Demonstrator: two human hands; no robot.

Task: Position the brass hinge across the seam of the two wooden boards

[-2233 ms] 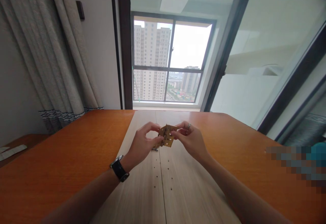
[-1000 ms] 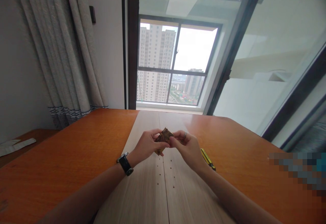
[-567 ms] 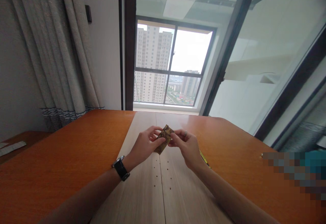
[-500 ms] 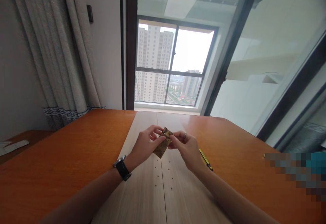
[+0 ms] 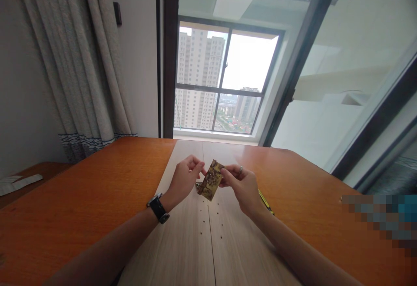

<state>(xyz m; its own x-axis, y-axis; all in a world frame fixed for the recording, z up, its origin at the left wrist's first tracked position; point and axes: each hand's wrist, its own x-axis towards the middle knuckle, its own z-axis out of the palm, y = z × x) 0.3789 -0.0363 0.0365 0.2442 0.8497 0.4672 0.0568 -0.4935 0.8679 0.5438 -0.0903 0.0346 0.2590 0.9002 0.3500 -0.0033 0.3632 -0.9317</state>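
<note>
A brass-coloured hinge (image 5: 213, 181) with dark mottling is held tilted above the pale boards (image 5: 169, 242). My right hand (image 5: 241, 186), a ring on one finger, pinches its right edge between thumb and fingers. Close to the hinge's left edge is my left hand (image 5: 187, 177), thumb and fingertips drawn together. Whether a fingertip touches the hinge, or something tiny is in that pinch, I cannot tell. Small metal pieces (image 5: 198, 185), partly hidden, show at the hinge's lower left. Several small dark holes line both sides of the seam between the boards.
The boards lie on an orange-brown wooden table (image 5: 97, 203). A yellow and black utility knife (image 5: 266, 202) lies beside my right wrist. White strips (image 5: 21, 184) rest on a lower surface at far left. A grey curtain (image 5: 74, 60) and a window stand beyond the table.
My left hand has let go of the hinge's face and shifted slightly left. The hinge has turned, showing more of its mottled face, and stays in my right hand.
</note>
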